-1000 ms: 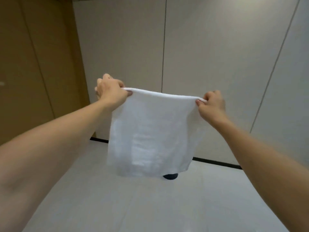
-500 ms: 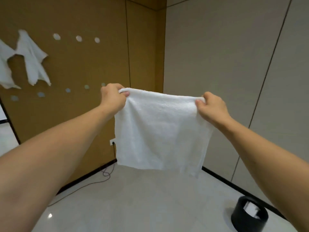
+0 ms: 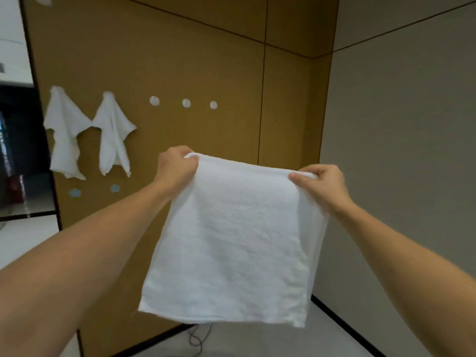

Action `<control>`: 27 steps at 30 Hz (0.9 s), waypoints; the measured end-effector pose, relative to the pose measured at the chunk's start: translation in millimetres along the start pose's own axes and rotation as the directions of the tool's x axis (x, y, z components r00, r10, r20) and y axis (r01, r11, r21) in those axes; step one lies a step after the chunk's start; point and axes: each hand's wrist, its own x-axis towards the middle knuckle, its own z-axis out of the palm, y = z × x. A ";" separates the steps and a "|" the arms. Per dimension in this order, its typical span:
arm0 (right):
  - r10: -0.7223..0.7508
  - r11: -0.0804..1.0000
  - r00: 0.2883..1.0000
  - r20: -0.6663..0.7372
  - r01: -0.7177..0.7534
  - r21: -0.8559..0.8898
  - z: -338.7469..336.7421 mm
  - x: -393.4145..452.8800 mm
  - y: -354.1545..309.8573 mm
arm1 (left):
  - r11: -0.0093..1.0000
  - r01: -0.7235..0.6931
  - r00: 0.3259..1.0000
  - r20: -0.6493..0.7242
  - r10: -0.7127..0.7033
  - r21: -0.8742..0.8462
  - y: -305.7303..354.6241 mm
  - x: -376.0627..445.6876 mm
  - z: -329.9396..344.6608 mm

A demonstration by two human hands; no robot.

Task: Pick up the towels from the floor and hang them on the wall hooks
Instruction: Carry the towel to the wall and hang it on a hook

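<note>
A white towel (image 3: pixel 231 243) hangs spread out in front of me. My left hand (image 3: pixel 175 167) grips its top left corner and my right hand (image 3: pixel 322 185) pinches its top right corner. On the brown wall panel (image 3: pixel 180 60) two white towels hang from hooks, one at the far left (image 3: pixel 64 130) and one beside it (image 3: pixel 113 132). To their right are three bare round white hooks (image 3: pixel 186 103) in a row. Two pale blue flower-shaped hooks (image 3: pixel 114 188) sit lower on the panel.
A grey wall (image 3: pixel 401 155) meets the brown panel at a corner on the right. A dark cable (image 3: pixel 198 336) lies on the pale floor below the towel. A dark doorway opening (image 3: pixel 18 150) is at the far left.
The view has swung left toward the brown panel, so both hung towels and the bare hooks are nearer the centre. The black bin has left the view. Both hands keep their hold.
</note>
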 end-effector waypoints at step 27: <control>-0.909 0.303 0.358 0.215 0.919 -0.251 422.5 456.5 33.3 | 0.137 -0.370 0.852 0.277 0.444 0.919 -206.9 360.9 65.1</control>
